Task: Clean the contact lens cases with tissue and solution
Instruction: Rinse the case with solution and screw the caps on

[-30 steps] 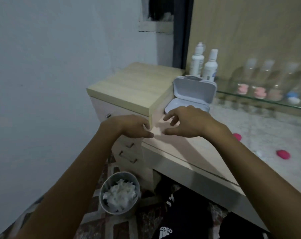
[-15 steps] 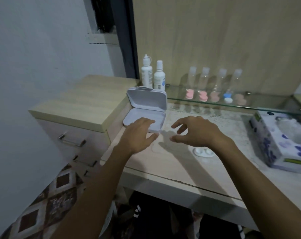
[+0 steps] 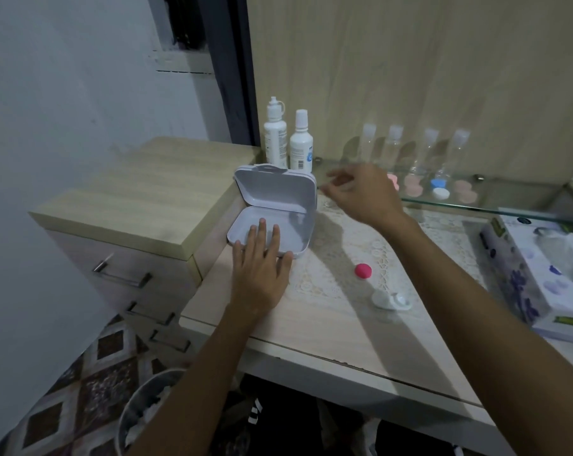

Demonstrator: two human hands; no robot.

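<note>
L hand (image 3: 261, 274) lies flat, fingers (image 3: 262, 230) straight, tips over the front rim into the open white storage box (image 3: 272, 222), holding nothing. R hand (image 3: 360, 195) hovers w/ fingers loosely spread, empty, just right of the box lid, near the glass shelf (image 3: 508, 210). The open white lens case (image 3: 392, 300) sits on the tabletop (image 3: 327, 327), toward me from the R hand, long axis roughly left-right; pink cap (image 3: 363, 270) just behind it. R hand's nearer, I'd say. Solution bottles (image 3: 288, 143) behind the box, tissue box (image 3: 541, 278) far right.

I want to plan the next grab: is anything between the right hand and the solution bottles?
Nothing visible. The right hand hangs just right of the solution bottles; the open white box stands lower, in front.
</note>
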